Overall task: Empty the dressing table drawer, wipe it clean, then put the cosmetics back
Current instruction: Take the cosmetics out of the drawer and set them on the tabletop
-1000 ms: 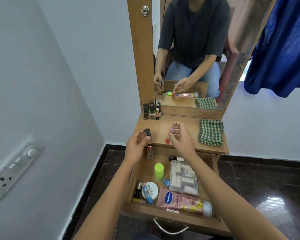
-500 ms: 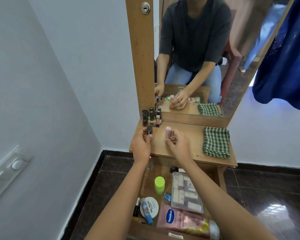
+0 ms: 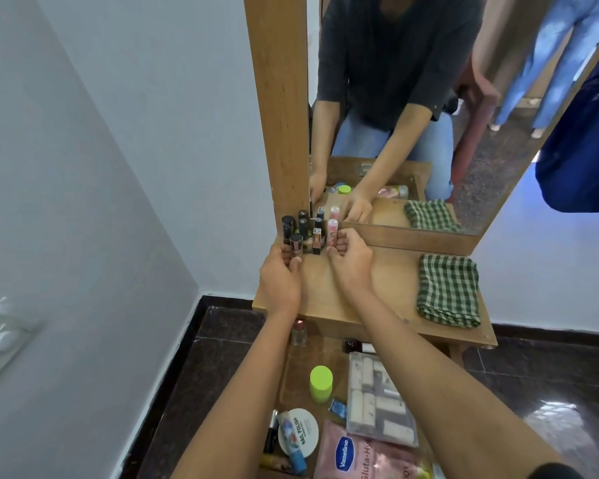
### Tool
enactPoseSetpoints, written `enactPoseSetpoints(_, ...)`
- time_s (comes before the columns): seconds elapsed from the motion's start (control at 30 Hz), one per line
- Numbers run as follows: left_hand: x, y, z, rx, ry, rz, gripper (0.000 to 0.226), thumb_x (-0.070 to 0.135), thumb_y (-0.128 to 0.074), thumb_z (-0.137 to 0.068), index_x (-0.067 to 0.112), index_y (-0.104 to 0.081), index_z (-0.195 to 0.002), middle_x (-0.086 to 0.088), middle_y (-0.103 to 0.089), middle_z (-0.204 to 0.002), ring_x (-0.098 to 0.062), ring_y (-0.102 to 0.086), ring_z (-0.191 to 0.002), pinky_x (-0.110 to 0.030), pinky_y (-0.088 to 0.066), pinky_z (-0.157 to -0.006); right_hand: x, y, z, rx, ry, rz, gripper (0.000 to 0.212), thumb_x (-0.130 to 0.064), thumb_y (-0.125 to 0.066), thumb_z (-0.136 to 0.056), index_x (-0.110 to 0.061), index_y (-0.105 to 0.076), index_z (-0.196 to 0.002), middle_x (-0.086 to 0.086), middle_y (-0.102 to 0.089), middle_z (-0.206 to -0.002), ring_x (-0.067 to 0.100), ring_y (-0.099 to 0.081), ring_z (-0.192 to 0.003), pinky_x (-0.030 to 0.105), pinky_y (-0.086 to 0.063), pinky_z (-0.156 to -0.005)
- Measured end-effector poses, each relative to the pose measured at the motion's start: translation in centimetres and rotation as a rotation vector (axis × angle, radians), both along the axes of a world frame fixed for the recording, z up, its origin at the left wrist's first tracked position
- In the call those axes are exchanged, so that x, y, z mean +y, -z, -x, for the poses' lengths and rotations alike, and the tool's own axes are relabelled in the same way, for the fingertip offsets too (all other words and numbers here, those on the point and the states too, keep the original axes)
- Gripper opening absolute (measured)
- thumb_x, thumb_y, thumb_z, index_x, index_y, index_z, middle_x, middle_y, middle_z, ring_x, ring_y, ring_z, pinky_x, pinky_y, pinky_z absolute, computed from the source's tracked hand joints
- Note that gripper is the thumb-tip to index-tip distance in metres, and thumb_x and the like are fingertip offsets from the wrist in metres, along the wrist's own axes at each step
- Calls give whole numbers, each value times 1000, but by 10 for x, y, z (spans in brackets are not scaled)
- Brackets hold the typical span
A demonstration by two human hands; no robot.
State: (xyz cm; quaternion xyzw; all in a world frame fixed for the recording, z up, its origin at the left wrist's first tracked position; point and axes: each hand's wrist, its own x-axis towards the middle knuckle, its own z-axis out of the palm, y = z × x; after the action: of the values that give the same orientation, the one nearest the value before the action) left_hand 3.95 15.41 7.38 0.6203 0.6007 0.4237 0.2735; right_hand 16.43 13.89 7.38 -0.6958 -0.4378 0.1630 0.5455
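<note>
Left hand (image 3: 279, 281): fingers are curled round a dark-capped nail polish bottle (image 3: 295, 245), held upright. Right hand (image 3: 351, 262): a pink-capped tube (image 3: 332, 231) is pinched upright at the fingertips. Contact of either item with the surface (image 3: 377, 281) cannot be told. A cluster of dark-capped bottles (image 3: 302, 224) is noted just beyond the left hand. A green checked cloth (image 3: 448, 288) is laid well right of the right hand. The open drawer (image 3: 296, 369) is seen below the wrists, with a lime-capped bottle (image 3: 321, 383), Vaseline pouch (image 3: 360, 454) and clear case (image 3: 377, 402) inside.
</note>
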Motion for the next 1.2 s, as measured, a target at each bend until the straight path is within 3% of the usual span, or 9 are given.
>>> enactPoseSetpoints(0.17,3,-2,0,13,-20,13,19,20,-64,-90,18,-61,-108,4,-69,-98,-12,-64,-89,-30,-53,-81,6,-1,1,17,42,-7,20,-2,-66,-83,-17,-53,-85,-14,-57,-75,-4,-55,-69,8,-44,-63)
enactPoseSetpoints(0.4,3,3,1,27,-21,-11,20,22,-63,-90,18,-60,-110,5,-69,-98,-13,-64,-89,-32,-54,-81,9,0,1,-4,56,4,19,-4,-67,-82,-16,-53,-83,-14,-54,-72,-4,-52,-66,11,-41,-61)
enactPoseSetpoints(0.57,-1,1,4,16,-10,-14,20,24,-64,-89,18,-59,-108,7,-68,-96,-10,-63,-85,-25,-51,-75,6,-2,0,7,54,3,18,-4,-70,-79,-13,-55,-85,-9,-56,-75,-3,-51,-66,10,-42,-61)
enactPoseSetpoints(0.67,-5,-3,6,-37,0,-4,22,24,-67,-87,17,-58,-106,6,-65,-93,-9,-60,-83,-18,-44,-72,-2,-4,-5,63,45,6,22,-3,-71,-77,-8,-57,-92,-2,-59,-83,0,-52,-69,4,-43,-61)
enactPoseSetpoints(0.8,-15,-7,17,-172,38,4,21,19,-72,-83,15,-59,-99,3,-64,-86,-7,-59,-78,-4,-41,-68,-23,-2,-9,251,-3,-6,27,-5,-72,-78,-10,-57,-100,4,-61,-95,10,-56,-84,12,-48,-71)
enactPoseSetpoints(0.93,-40,-18,35,-332,71,84,15,15,-71,-83,13,-64,-95,5,-62,-77,5,-54,-64,-5,-43,-67,-57,-1,3,320,-74,-23,24,-1,-70,-79,-10,-59,-98,-1,-61,-89,11,-56,-84,12,-48,-74)
enactPoseSetpoints(1.1,-87,-14,72,-199,304,107,5,21,-68,-87,18,-67,-83,7,-65,-72,-1,-56,-66,-18,-46,-67,-119,-6,26,426,-168,-63,21,1,-68,-80,-13,-61,-94,0,-62,-88,8,-56,-80,17,-49,-75)
enactPoseSetpoints(1.2,-112,-10,95,106,497,152,7,27,-69,-84,23,-65,-80,8,-66,-73,-2,-56,-66,-21,-47,-67,-167,1,40,290,-259,32,16,-3,-70,-80,-14,-64,-89,1,-64,-82,8,-57,-74,22,-50,-70)
